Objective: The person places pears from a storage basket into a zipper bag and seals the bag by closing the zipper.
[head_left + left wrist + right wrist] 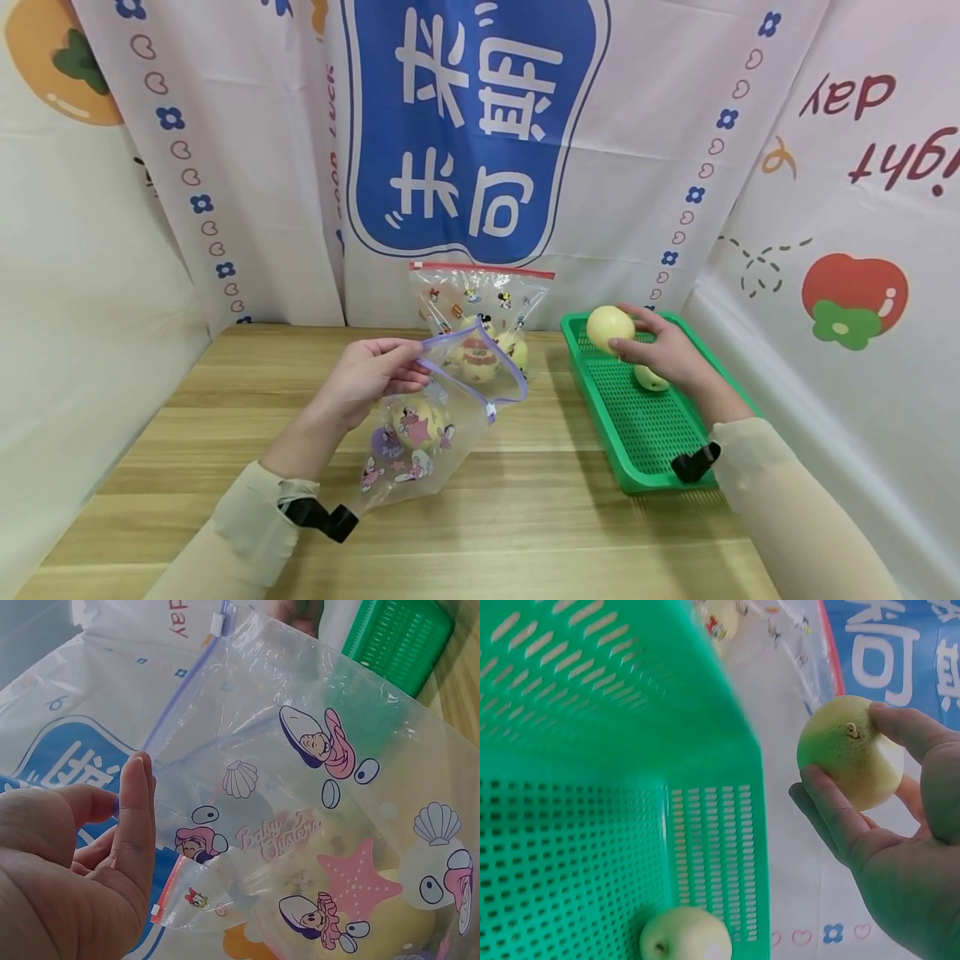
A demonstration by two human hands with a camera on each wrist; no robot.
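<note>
My left hand [375, 371] pinches the purple-edged rim of a clear zip bag [461, 437] between thumb and fingers. The bag's mouth gapes to the right, and a pale yellow pear [414, 419] shows through its cartoon-printed plastic. Over the far end of a green basket [611, 433], my right hand [660, 346] grips another pale yellow pear [610, 330]. In the right wrist view, thumb and fingers lie round this pear [844, 750], its stem visible. One more pear [686, 937] lies inside the basket, partly hidden below my right hand in the head view.
Behind the held bag stands a second zip bag [483, 283] with a red top strip and several pears inside. The wooden table [525, 525] meets a printed cloth [300, 275] at the back. More cloth hangs on both sides, close to the basket on the right.
</note>
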